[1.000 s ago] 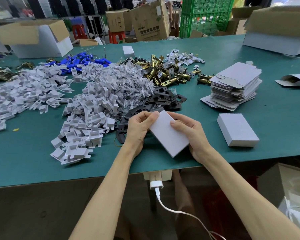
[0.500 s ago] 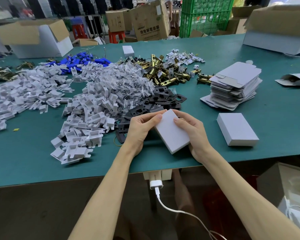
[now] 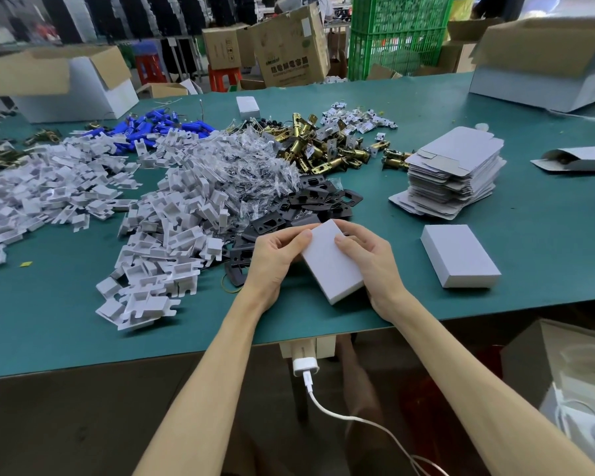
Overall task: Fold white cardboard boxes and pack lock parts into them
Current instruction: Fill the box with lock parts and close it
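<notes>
Two grips | left hand (image 3: 273, 261), right hand (image 3: 375, 266) | white box (image 3: 327, 266) between curled fingers (image 3: 298, 238), seemingly closed

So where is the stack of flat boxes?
In the head view the stack sits on the right of the table, behind the closed box lying there, and right of the brass latches.

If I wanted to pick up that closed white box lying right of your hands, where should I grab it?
Probably across its two long sides, pinched from straight above. The closed box lies flat on the table, so nothing slips under it easily, and both long sides stand free, apart from the stack of blanks.
</notes>
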Action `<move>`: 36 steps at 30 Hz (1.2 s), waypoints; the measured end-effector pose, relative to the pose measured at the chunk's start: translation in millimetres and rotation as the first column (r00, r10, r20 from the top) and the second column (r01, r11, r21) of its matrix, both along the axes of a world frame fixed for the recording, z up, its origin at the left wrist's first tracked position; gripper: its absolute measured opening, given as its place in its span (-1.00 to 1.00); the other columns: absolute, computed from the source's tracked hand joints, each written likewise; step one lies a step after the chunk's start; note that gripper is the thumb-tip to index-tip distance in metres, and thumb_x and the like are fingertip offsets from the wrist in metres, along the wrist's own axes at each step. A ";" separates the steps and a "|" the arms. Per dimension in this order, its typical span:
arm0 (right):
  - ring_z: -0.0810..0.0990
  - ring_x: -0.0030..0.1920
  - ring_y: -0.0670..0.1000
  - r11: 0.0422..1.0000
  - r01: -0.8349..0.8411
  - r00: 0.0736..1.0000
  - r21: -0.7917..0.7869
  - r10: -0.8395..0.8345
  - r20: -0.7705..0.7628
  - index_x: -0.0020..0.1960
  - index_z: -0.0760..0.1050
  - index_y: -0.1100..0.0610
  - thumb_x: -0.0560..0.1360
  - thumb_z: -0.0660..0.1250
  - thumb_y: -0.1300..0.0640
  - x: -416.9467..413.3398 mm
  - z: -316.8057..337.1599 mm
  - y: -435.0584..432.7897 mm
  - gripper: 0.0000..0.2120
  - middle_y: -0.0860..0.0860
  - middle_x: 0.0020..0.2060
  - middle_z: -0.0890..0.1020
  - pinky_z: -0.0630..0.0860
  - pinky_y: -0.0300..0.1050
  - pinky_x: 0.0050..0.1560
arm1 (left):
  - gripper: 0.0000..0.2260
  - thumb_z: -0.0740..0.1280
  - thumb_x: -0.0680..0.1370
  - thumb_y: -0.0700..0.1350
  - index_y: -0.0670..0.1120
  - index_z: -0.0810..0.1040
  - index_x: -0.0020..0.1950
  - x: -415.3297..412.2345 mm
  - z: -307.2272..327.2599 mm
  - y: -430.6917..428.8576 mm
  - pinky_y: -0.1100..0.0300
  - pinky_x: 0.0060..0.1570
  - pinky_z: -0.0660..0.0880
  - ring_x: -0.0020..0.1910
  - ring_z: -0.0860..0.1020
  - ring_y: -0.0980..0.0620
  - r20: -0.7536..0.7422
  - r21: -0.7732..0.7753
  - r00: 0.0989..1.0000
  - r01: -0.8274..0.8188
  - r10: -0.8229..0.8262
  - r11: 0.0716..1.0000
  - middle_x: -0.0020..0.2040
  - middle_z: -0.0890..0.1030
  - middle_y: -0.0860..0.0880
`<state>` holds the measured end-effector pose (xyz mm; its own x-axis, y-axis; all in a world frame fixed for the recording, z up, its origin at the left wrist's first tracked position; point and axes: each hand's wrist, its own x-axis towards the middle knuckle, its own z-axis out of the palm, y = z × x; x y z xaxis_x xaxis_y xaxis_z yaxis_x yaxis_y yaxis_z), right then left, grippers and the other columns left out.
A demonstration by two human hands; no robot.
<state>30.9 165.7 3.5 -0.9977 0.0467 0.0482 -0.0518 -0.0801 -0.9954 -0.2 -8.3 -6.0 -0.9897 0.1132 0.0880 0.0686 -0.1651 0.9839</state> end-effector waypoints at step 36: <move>0.29 0.56 0.07 0.554 0.038 0.994 0.831 0.063 -0.087 0.52 0.35 0.28 0.62 0.23 0.30 38.1 13.9 10.6 -0.54 0.10 0.56 0.34 0.11 -0.27 0.48 | -0.63 0.23 0.74 -0.04 -0.27 0.73 0.08 -2.0 -5.6 5.0 0.04 0.16 0.65 0.08 0.73 -0.12 -0.036 -0.077 0.999 0.003 -0.006 0.997 0.03 0.76 -0.16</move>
<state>69.0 176.3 17.4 -0.9854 -0.0765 0.1519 -0.1543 0.7784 -0.6085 -2.3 -3.3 -11.7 -0.9855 0.1255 0.1143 0.1036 -0.0890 0.9906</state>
